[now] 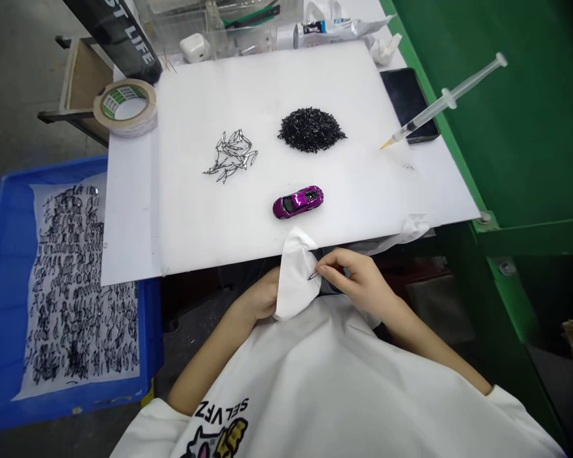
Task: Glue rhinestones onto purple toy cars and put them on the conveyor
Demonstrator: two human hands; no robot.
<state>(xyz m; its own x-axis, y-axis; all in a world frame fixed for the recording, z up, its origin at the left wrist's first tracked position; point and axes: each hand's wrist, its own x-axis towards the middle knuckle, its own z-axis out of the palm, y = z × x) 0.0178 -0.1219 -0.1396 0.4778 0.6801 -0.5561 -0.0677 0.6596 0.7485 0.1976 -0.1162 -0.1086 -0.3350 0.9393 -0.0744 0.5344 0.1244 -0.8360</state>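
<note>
White cloth point(295, 275) bunches over the left hand point(262, 296), which is curled closed around it just below the near edge of the board. The right hand point(353, 275) is nearly closed, its thumb and forefinger pinching a thin pointed sliver point(313, 275) against the cloth. The piece looks dark, though it is too small to tell its material for sure.

A green metal cabinet panel point(520, 127) rises along the right side, and a white printed T-shirt point(325, 381) fills the bottom of the view. On the white counter point(130, 210) lies a white plastic board point(363, 191). Left of the counter, a blue tray point(4, 305) holds a paper sheet point(28, 318) covered in rows of dark slivers point(76, 286).

A roll of tape point(124, 108) sits at the board's far left corner. At the right, a syringe point(439, 105) with a yellow tip lies across a black phone point(401, 89). A purple toy car point(298, 201) stands on the board near the hands, below a heap of dark slivers point(310, 130) and a looser cluster of clear, dark-edged slivers point(230, 156).
</note>
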